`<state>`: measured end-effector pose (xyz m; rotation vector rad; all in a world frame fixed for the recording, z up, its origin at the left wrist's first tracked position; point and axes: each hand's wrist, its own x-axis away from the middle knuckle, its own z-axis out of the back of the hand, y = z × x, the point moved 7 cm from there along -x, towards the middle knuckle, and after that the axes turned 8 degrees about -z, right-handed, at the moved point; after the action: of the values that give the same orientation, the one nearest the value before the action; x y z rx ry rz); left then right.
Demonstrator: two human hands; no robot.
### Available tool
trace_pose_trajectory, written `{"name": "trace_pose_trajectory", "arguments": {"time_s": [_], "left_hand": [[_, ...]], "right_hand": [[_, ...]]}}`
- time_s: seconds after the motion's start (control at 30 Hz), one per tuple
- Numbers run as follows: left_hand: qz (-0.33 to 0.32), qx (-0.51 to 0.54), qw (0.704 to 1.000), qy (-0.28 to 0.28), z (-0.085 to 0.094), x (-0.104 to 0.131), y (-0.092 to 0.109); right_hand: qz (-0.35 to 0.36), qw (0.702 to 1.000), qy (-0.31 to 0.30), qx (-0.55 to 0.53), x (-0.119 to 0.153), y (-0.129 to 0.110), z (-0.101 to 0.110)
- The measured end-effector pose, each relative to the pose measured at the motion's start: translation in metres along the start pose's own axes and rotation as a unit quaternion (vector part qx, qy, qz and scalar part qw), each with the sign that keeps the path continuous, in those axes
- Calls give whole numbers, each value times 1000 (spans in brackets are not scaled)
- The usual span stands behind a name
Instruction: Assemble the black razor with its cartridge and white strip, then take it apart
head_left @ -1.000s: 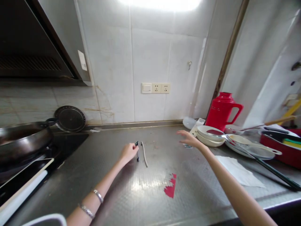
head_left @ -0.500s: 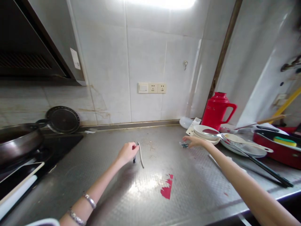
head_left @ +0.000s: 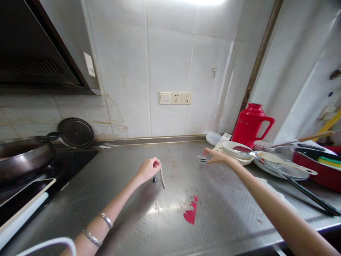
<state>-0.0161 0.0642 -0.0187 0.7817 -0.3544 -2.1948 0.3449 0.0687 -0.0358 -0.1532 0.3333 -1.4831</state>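
Note:
My left hand [head_left: 148, 169] is closed in a pinch above the steel counter. A thin whitish cord [head_left: 162, 177] hangs down from beside its fingertips. Below the same fingers shows a small dark, shiny piece [head_left: 154, 178]; whether it belongs to the cord I cannot tell. My right hand [head_left: 214, 156] reaches in over the counter near the bowls, thumb and fingers apart. Just left of its fingertips lies a small clear packet [head_left: 202, 160] with dark stripes. No grip on the packet is visible.
Stacked white bowls [head_left: 237, 150], a plate with utensils [head_left: 279, 167] and a red thermos [head_left: 252, 124] crowd the right. A red pan [head_left: 317, 170] stands beyond. At left are a steel pot [head_left: 23, 154] and a black round lid [head_left: 76, 132]. A torn red patch [head_left: 191, 212] marks the counter.
The striped packet has shifted left and now lies clear of my right fingertips, which were over it. My left hand still holds the cord. The view has turned slightly left.

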Motion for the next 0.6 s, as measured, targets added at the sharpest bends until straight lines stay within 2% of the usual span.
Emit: {"name": "trace_pose_trajectory", "arguments": {"time_s": [0.17, 0.37, 0.47, 0.6], "left_hand": [[56, -46, 997, -23, -3, 1, -8], [107, -86, 990, -42, -1, 15, -23], [121, -91, 988, -40, 3, 21, -30], [136, -92, 986, -30, 4, 26, -44]], "right_hand": [[89, 995, -39, -25, -17, -68, -16], [133, 987, -78, -46, -31, -143, -47], [140, 984, -99, -41, -36, -167, -63], [135, 983, -120, -30, -43, -181, -80]]}}
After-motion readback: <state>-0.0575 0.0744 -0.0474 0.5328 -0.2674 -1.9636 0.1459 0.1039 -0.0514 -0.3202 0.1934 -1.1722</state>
